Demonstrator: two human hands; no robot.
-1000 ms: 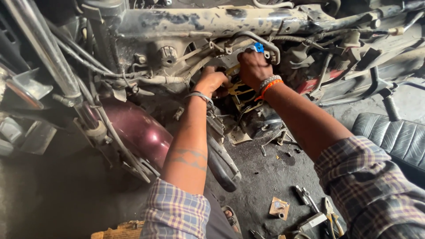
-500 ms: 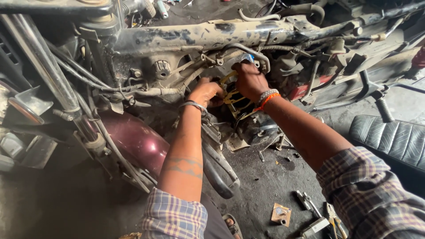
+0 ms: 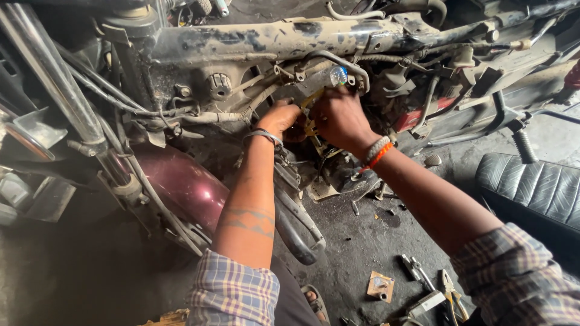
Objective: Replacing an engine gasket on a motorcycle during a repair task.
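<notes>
Both my hands reach into the open middle of a stripped motorcycle frame [image 3: 290, 36]. My left hand [image 3: 281, 119], with a metal bangle at the wrist, is curled around a part deep under the frame tube; what it grips is hidden. My right hand [image 3: 339, 118], with orange and white bands at the wrist, is closed around a yellow-handled tool [image 3: 311, 99] whose clear blue tip [image 3: 338, 75] shows above my fingers. The two hands nearly touch.
A maroon mudguard [image 3: 184, 187] and fork tubes [image 3: 54, 78] stand at the left. A black seat [image 3: 531, 187] lies on the floor at the right. Pliers [image 3: 450, 293], a small card box [image 3: 380, 285] and loose metal parts lie on the dirty floor below my right arm.
The view has shifted a little, so both hands now sit lower and nearer the frame's centre. My hands have drawn closer together around the yellow tool.
</notes>
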